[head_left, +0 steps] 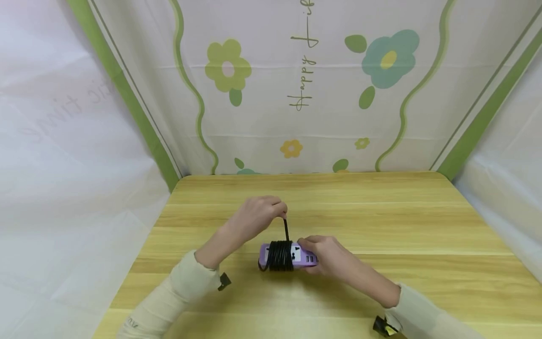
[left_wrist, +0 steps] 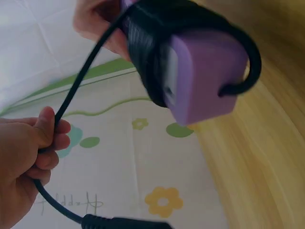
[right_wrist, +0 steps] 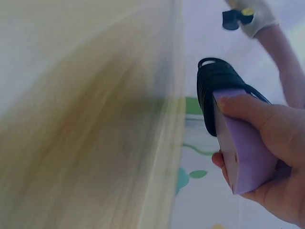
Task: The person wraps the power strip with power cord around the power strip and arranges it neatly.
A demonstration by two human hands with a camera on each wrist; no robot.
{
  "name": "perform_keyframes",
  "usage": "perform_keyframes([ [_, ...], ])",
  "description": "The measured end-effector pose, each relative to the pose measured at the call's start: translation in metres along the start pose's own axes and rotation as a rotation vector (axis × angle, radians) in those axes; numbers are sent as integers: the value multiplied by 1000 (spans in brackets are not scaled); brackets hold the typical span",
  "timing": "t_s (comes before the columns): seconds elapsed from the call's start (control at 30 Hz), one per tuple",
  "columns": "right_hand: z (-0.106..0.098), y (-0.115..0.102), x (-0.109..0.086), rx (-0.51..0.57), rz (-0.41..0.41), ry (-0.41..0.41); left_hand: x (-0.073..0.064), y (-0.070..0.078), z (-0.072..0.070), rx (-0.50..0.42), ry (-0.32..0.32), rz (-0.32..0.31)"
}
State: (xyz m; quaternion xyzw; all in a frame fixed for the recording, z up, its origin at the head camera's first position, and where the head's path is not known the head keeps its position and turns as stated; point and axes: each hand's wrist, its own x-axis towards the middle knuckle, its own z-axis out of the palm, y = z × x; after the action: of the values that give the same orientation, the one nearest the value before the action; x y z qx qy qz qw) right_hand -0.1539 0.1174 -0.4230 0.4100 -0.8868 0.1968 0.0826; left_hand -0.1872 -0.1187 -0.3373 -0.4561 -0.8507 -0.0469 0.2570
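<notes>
A purple power strip (head_left: 299, 254) with white socket faces is held above the wooden table, its black cord (head_left: 280, 256) wound in several turns around its left part. My right hand (head_left: 332, 256) grips the strip's right end, thumb on one side and fingers on the other. Up and to the left, my left hand (head_left: 263, 214) pinches the cord's free length, which runs taut from the coil. In the left wrist view the cord (left_wrist: 78, 83) passes through the curled fingers, and a thicker black end piece (left_wrist: 124, 223) hangs below them. The plug itself is out of view.
The wooden table (head_left: 360, 212) extends around both hands. A white curtain (head_left: 262, 113) with printed flowers and green trim stands behind it, with white sheets (head_left: 76, 179) at the sides. Small black devices (head_left: 384, 326) sit by each wrist.
</notes>
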Motion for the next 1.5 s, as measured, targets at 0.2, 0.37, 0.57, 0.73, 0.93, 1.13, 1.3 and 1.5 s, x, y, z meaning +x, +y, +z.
perform_keyframes([
  [0.2, -11, -14, -7, 36, -102, 16, 1, -8, 10, -107, -28, 30],
  [0.37, -21, -19, -13, 94, -244, 122, -2, -14, 22, -299, -75, 47],
  [0.57, -35, -16, -14, 242, -307, 269, -9, -17, 36, -543, -66, -1],
  [0.73, -48, -10, -13, 310, -283, 334, -17, -7, 55, -697, -21, -108],
  [0.93, -61, 4, -7, 303, -195, 450, -32, 26, 76, -923, -18, -338],
  [1.13, -63, 20, 2, 278, 0, 505, -26, 51, 66, -914, -9, -427],
  [1.3, -61, 32, 10, 297, 164, 515, -29, 64, 56, -1134, -65, -557],
  [1.5, -51, 44, 22, 343, 309, 436, -31, 73, 51, -1075, -18, -613],
])
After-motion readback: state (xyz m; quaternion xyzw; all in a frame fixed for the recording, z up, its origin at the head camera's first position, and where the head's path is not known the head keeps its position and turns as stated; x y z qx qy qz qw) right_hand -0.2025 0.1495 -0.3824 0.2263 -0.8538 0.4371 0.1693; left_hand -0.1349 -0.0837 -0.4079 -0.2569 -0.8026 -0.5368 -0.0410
